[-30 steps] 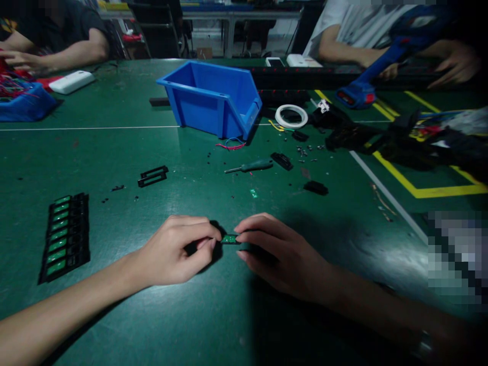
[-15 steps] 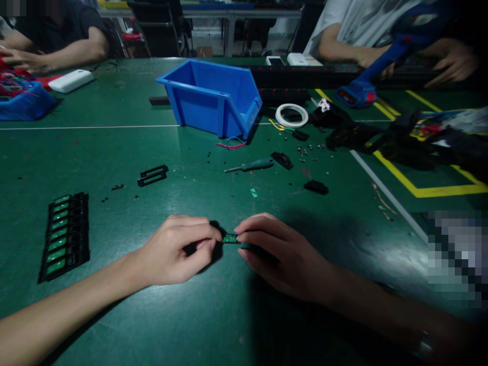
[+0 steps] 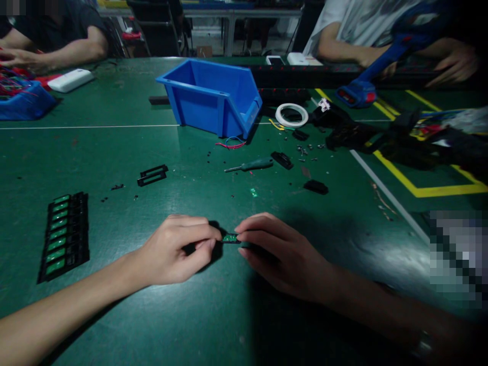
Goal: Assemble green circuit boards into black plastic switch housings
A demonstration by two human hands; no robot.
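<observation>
Between my two hands, close to the table top, is a small green circuit board in a black holder (image 3: pixel 230 238). My left hand (image 3: pixel 182 249) pinches its left end between thumb and fingers. At the other end, the fingers of my right hand (image 3: pixel 280 251) close on it; their undersides are in shadow. Beyond the hands lie a loose green circuit board piece (image 3: pixel 253 192) and a green-handled screwdriver (image 3: pixel 251 165). To the left rests a black tray (image 3: pixel 80 229) with a column of green boards, near two thin black frames (image 3: pixel 152 175).
A blue bin (image 3: pixel 202 104) stands at the back, beside a white tape roll (image 3: pixel 292 116). Black housings (image 3: pixel 315 187), small screws (image 3: pixel 303 150) and a cable bundle (image 3: pixel 430 132) lie to the right. Two people sit across the table, one near a blue power drill (image 3: pixel 366 81).
</observation>
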